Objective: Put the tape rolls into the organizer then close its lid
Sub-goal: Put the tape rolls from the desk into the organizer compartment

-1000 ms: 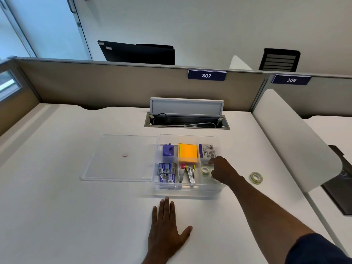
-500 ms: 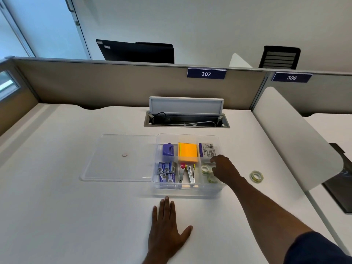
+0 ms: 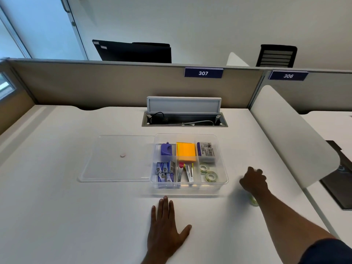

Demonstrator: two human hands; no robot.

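The clear organizer (image 3: 222, 180) stands open on the white desk. Two tape rolls (image 3: 204, 168) (image 3: 211, 176) lie in its front right compartment. Its clear lid (image 3: 116, 168) lies flat on the desk, touching the organizer's left side. My right hand (image 3: 253, 181) hovers to the right of the organizer, fingers bent downward, with nothing visible in them. A third tape roll (image 3: 254, 201) shows blurred on the desk just beside my right wrist, partly hidden by the forearm. My left hand (image 3: 166, 228) rests flat on the desk in front of the organizer, fingers spread.
Other compartments hold a purple sharpener, orange sticky notes (image 3: 186, 153), a staple box, small blue boxes and metal clips. An open cable hatch (image 3: 184, 120) sits behind the organizer. A white curved divider (image 3: 291, 141) borders the desk on the right, partition panels at the back.
My right hand has left the organizer's front right compartment and moved right, over the loose tape roll. A second roll now lies in that compartment. The left hand stayed put.
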